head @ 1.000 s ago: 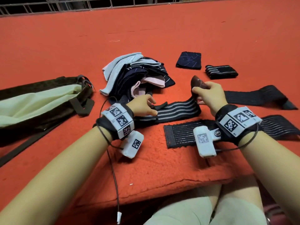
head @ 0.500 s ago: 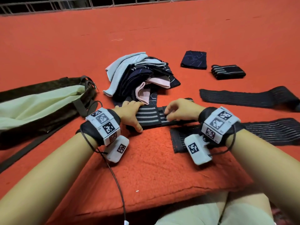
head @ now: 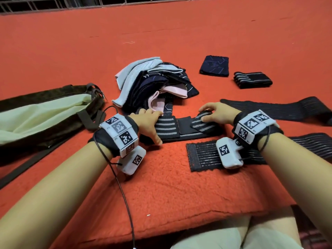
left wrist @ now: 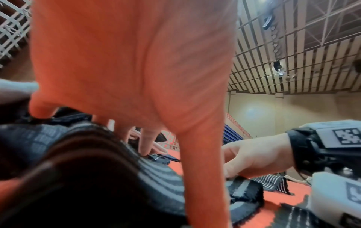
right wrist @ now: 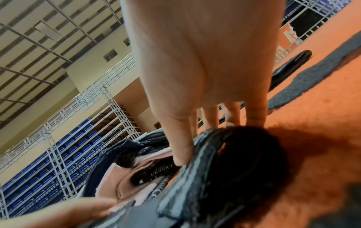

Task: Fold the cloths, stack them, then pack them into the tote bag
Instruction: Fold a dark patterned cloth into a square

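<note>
Red fleece mat point(head: 161, 186) carries the work: a black band point(head: 172, 129) with grey stripes lies across it in front of the person, partly folded. The left hand point(head: 149, 121) presses flat on the band's left end, fingers extended and thumb spread toward the mat edge; the left wrist view shows the straight fingers point(left wrist: 145, 143) touching down on the striped fabric. The right hand point(head: 217, 114) pinches the band's right end, which is turned back over the middle; the right wrist view shows the thumb point(right wrist: 181, 148) on the fabric with the fingers behind the fold. Just beyond the hands sits an unfolded pile point(head: 152, 83) of grey, navy and pink cloths. Farther right lie two folded pieces, well apart from the hands: a navy cloth point(head: 214, 65) and a striped black band point(head: 252, 79) beside it. Two long black straps lie flat on the right: one point(head: 280, 109) beyond the right wrist, one point(head: 203, 155) partly under it. The tote bag point(head: 45, 115) lies on its side at left, mouth toward the pile, pale lining showing.
</note>
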A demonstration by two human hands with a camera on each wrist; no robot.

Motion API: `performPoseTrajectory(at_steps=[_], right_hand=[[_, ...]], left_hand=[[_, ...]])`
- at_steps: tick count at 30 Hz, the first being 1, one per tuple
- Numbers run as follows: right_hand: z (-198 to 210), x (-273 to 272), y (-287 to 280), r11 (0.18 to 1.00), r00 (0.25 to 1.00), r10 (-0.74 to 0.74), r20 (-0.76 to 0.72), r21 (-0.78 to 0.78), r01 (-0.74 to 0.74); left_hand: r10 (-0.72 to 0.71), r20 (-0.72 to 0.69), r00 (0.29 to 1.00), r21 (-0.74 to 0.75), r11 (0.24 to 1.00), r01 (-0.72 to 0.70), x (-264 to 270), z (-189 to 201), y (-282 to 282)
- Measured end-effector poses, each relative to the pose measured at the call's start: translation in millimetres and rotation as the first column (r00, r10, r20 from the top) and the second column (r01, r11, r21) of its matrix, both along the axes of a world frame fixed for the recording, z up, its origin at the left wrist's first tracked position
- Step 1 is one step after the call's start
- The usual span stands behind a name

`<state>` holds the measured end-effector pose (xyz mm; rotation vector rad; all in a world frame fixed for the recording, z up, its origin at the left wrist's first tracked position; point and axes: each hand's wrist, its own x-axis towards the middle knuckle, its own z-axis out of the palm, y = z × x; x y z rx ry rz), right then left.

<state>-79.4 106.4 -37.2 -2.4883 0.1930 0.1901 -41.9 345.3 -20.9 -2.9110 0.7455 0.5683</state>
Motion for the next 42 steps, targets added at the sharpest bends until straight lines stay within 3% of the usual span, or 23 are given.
performPoseTrajectory(at_steps=[4, 7, 10, 14, 17, 22, 32, 35, 38, 40, 42], right_hand=[[-5.6, 4.1, 1.6, 1.0, 1.0, -0.005, -0.004, -0.008, 0.004], [-7.4, 4.3, 2.6, 0.999, 0.999, -0.035, -0.005, -0.016, 0.035], [-7.0, 0.9, -0.3, 0.993, 0.993, -0.119, 0.0, -0.009, 0.119], [-1.8, -4.7, -3.0, 0.965, 0.964, -0.257, -0.069, 0.028, 0.26], [2.0, -5.7, 0.9, 0.96, 0.955, -0.264, -0.132, 0.055, 0.273], [4.1, -10.2, 11.5, 0.927, 0.943, -0.316, -0.105, 0.18, 0.33], [-0.9, -14.8, 15.2, 0.912, 0.929, -0.356, -0.102, 0.178, 0.369], [2.6, -17.9, 18.2, 0.904, 0.927, -0.362, -0.098, 0.207, 0.375], [15.7, -21.3, 24.3, 0.887, 0.933, -0.356, -0.055, 0.294, 0.356], [29.6, -23.5, 34.8, 0.87, 0.942, -0.333, -0.027, 0.376, 0.319], [40.8, -22.9, 49.1, 0.857, 0.954, -0.299, -0.02, 0.433, 0.278]], left_hand=[[-0.197, 0.064, 0.978, -0.15, 0.967, 0.204, -11.7, 1.5, -16.4], [-0.327, -0.055, 0.943, -0.045, 0.945, 0.325, -19.5, -5.7, -28.8], [-0.334, -0.16, 0.929, 0.088, 0.932, 0.35, -20.8, -13.9, -27.2], [-0.334, -0.197, 0.922, 0.09, 0.93, 0.356, -20.4, -13.0, -24.1], [-0.342, -0.197, 0.919, 0.104, 0.924, 0.367, -23.2, -11.9, -23.9], [-0.381, -0.218, 0.899, 0.076, 0.911, 0.404, -19.5, -14.6, -14.7], [-0.385, -0.314, 0.868, -0.073, 0.921, 0.382, -17.8, -14.5, -5.0], [-0.347, -0.321, 0.881, -0.269, 0.926, 0.267, -15.8, -9.0, -1.7], [-0.26, -0.196, 0.946, -0.568, 0.816, 0.107, -10.2, 5.0, 6.9], [-0.071, -0.027, 0.997, -0.699, 0.715, 0.032, -4.8, 14.4, 15.7], [0.133, 0.105, 0.986, -0.687, 0.726, -0.025, 2.5, 19.1, 28.5]])
